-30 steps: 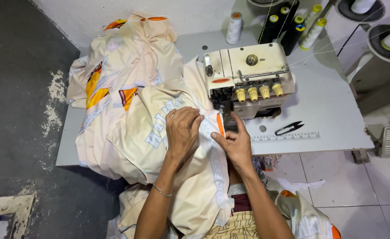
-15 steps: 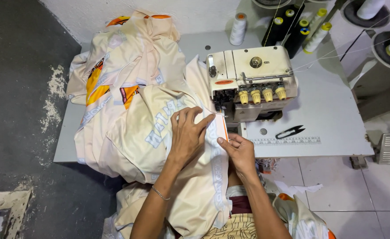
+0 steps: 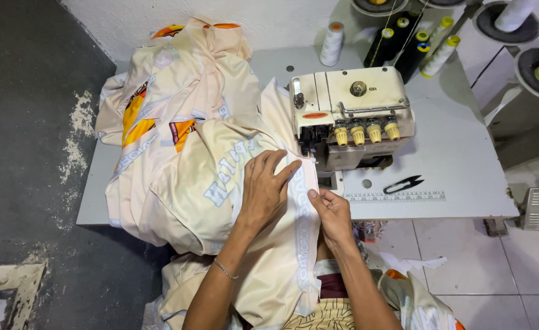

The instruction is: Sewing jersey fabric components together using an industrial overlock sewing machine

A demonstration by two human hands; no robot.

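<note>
— Where's the cloth (image 3: 190,183)?

— Heaped on the table (image 3: 465,159), cream with orange prints, its edge lying just left of the serger (image 3: 349,113) and spilling into the person's lap.

— And the hands?

— The left hand (image 3: 263,189) lies flat on the cloth, fingers spread, pinning it down. The right hand (image 3: 330,214) pinches the cloth's edge (thumb and fingers closed on it) just below the machine.

— Anything else?

— Black snips (image 3: 404,183) sit right of the serger; a white spool (image 3: 332,44) stands behind it.

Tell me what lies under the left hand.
The left hand lies flat on cream printed fabric beside the cream overlock sewing machine. The grey table beneath is covered there.
</note>
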